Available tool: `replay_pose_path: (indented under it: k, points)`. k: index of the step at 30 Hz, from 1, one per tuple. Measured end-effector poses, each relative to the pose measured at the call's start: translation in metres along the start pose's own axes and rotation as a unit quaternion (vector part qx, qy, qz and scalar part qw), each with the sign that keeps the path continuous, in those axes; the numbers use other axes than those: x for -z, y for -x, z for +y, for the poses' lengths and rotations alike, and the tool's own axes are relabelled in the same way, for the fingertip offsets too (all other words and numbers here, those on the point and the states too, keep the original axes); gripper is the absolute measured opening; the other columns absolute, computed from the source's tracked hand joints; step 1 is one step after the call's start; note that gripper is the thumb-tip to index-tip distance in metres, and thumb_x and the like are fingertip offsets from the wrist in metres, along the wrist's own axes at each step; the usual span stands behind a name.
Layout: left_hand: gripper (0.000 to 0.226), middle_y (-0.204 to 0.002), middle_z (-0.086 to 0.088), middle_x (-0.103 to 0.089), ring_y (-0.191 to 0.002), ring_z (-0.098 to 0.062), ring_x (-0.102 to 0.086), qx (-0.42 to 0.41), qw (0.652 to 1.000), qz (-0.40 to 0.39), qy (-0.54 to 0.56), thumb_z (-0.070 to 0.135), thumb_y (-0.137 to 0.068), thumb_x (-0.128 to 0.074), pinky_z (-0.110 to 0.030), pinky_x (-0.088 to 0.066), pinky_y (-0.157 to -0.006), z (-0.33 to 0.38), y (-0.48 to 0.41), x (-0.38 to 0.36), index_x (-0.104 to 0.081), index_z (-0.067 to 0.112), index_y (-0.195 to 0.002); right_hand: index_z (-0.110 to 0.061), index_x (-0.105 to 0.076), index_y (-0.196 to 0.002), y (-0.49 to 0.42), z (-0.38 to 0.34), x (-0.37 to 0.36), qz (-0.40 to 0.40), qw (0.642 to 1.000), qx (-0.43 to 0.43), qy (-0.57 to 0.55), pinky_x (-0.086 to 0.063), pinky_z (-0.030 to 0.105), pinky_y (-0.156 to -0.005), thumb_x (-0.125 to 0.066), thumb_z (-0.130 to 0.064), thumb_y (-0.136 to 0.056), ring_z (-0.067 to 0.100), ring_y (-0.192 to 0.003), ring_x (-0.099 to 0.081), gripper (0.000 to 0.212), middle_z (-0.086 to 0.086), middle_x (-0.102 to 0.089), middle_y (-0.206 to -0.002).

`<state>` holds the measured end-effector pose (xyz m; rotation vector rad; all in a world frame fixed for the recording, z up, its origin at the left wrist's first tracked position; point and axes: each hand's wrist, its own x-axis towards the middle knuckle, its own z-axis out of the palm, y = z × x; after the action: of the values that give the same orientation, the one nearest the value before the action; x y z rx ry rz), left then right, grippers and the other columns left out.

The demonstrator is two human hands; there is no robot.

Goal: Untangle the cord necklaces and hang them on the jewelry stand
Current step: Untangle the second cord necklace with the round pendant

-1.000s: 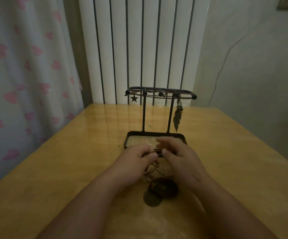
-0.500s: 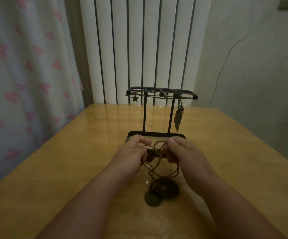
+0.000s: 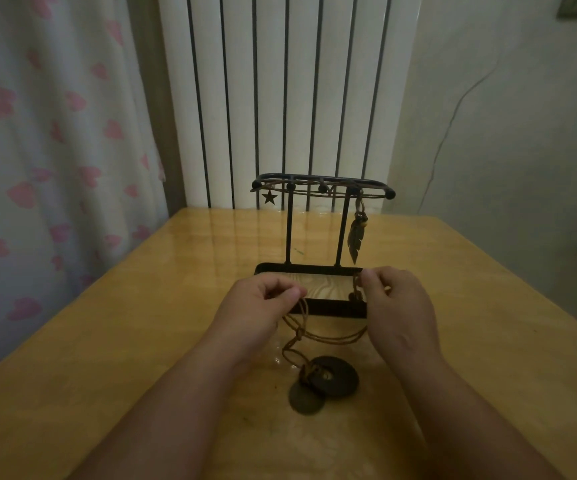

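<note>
Both hands have drawn apart since half a second ago, and the cord necklace (image 3: pixel 328 338) now sags in a wide loop between them instead of bunching at the fingertips. State of the left hand (image 3: pixel 259 306): fingers curled, thumb and forefinger pinching the cord at one end of the loop. State of the right hand (image 3: pixel 399 306): fingers curled, pinching the other end, where a knotted section hangs just below the thumb. Below and between the wrists, the strands twist together and run down to two round pendants lying on the table (image 3: pixel 134 341): a dark ring pendant (image 3: pixel 340 375) and a smaller disc (image 3: pixel 306 399) touching it on the near side. The jewelry stand (image 3: pixel 289 230) stands just beyond the knuckles, its base tray (image 3: pixel 308 268) partly behind both hands. From its top rail (image 3: pixel 335 181), a star pendant (image 3: pixel 269 197) hangs beyond the left hand and a feather pendant (image 3: pixel 356 239) beyond the right hand.
</note>
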<state>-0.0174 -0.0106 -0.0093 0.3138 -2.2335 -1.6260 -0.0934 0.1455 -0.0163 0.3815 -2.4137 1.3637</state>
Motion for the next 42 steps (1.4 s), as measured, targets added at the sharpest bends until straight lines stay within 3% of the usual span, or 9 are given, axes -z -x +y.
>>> replay_pose_path:
  k: [3, 10, 16, 19, 22, 28, 32, 37, 42]
  points:
    - [0.019, -0.071, 0.016, -0.067, -0.068, -0.006, -0.059, -0.025, 0.999, -0.007, 0.021, 0.018, -0.093, -0.062, -0.025, -0.047, -0.065, -0.001, 0.000, 0.003, -0.074, 0.032, -0.091, -0.026, -0.067, -0.107, -0.002, 0.003, 0.001, 0.016, 0.999, 0.009, 0.048, -0.049, 0.039, -0.084, -0.044, -0.042, -0.096, 0.014, -0.096, -0.050, 0.030, -0.010, -0.051, -0.093]
    - [0.026, -0.073, 0.012, -0.071, -0.069, -0.005, -0.064, -0.061, 0.996, 0.003, 0.061, 0.007, -0.092, -0.061, -0.026, -0.053, -0.070, -0.002, 0.000, 0.003, -0.075, 0.029, -0.090, -0.033, -0.063, -0.094, 0.001, -0.004, 0.005, -0.037, 0.998, 0.019, -0.041, -0.044, 0.019, -0.060, -0.048, -0.033, -0.098, 0.000, -0.076, -0.056, 0.015, -0.015, -0.062, -0.079]
    - [0.026, -0.074, 0.009, -0.071, -0.067, -0.003, -0.064, -0.077, 0.992, 0.053, 0.080, 0.008, -0.091, -0.062, -0.022, -0.052, -0.065, -0.003, -0.002, 0.003, -0.074, 0.030, -0.089, -0.033, -0.057, -0.128, 0.005, -0.009, -0.001, -0.119, 0.989, 0.004, -0.094, -0.045, 0.016, -0.079, -0.048, -0.023, -0.098, 0.006, -0.105, -0.060, 0.033, -0.009, -0.067, -0.112]
    - [0.027, -0.079, 0.006, -0.074, -0.070, -0.004, -0.067, -0.077, 0.991, 0.058, 0.094, 0.007, -0.090, -0.064, -0.021, -0.053, -0.066, -0.002, -0.002, 0.004, -0.075, 0.032, -0.090, -0.034, -0.067, -0.103, 0.008, -0.012, -0.001, -0.110, 0.990, -0.001, -0.087, -0.049, 0.022, -0.077, -0.052, -0.017, -0.094, 0.005, -0.096, -0.061, 0.024, -0.014, -0.067, -0.097]
    - [0.027, -0.083, 0.007, -0.075, -0.072, -0.006, -0.068, -0.082, 0.990, 0.062, 0.099, 0.008, -0.089, -0.066, -0.022, -0.055, -0.066, -0.002, -0.002, 0.003, -0.075, 0.033, -0.090, -0.024, -0.072, -0.081, 0.012, -0.019, 0.002, -0.171, 0.973, -0.027, -0.155, -0.047, 0.027, -0.073, -0.058, -0.013, -0.085, 0.007, -0.090, -0.060, 0.019, -0.009, -0.068, -0.084]
    - [0.026, -0.080, 0.007, -0.074, -0.070, -0.009, -0.070, -0.085, 0.989, 0.066, 0.097, 0.010, -0.086, -0.070, -0.024, -0.056, -0.066, -0.003, -0.003, 0.003, -0.076, 0.035, -0.087, -0.027, -0.071, -0.094, 0.021, -0.023, -0.004, -0.315, 0.940, -0.021, -0.127, -0.052, 0.026, -0.075, -0.072, -0.032, -0.081, 0.002, -0.083, -0.066, 0.013, -0.008, -0.071, -0.088]
    - [0.022, -0.083, 0.004, -0.073, -0.070, -0.008, -0.068, -0.081, 0.989, 0.083, 0.092, 0.011, -0.087, -0.069, -0.023, -0.056, -0.065, -0.003, -0.003, 0.003, -0.075, 0.033, -0.090, -0.029, -0.071, -0.086, 0.021, -0.026, 0.000, -0.299, 0.952, -0.001, -0.067, -0.055, 0.025, -0.074, -0.070, -0.025, -0.083, 0.006, -0.080, -0.065, 0.006, -0.007, -0.070, -0.084]
    - [0.020, -0.089, 0.003, -0.071, -0.074, -0.010, -0.067, -0.073, 0.987, 0.113, 0.089, 0.011, -0.091, -0.065, -0.014, -0.051, -0.060, -0.003, -0.004, 0.004, -0.072, 0.030, -0.092, -0.020, -0.068, -0.085, 0.016, -0.031, 0.013, -0.288, 0.947, -0.022, -0.143, -0.049, 0.018, -0.067, -0.067, -0.015, -0.085, 0.000, -0.075, -0.067, 0.005, -0.007, -0.073, -0.081]
    - [0.020, -0.089, 0.005, -0.070, -0.075, -0.009, -0.066, -0.063, 0.986, 0.128, 0.091, 0.011, -0.091, -0.064, -0.014, -0.051, -0.060, -0.005, -0.006, 0.005, -0.072, 0.028, -0.096, -0.019, -0.069, -0.085, 0.016, -0.034, 0.019, -0.287, 0.944, -0.024, -0.161, -0.051, 0.018, -0.065, -0.068, -0.015, -0.084, 0.008, -0.077, -0.069, 0.004, -0.005, -0.074, -0.080]
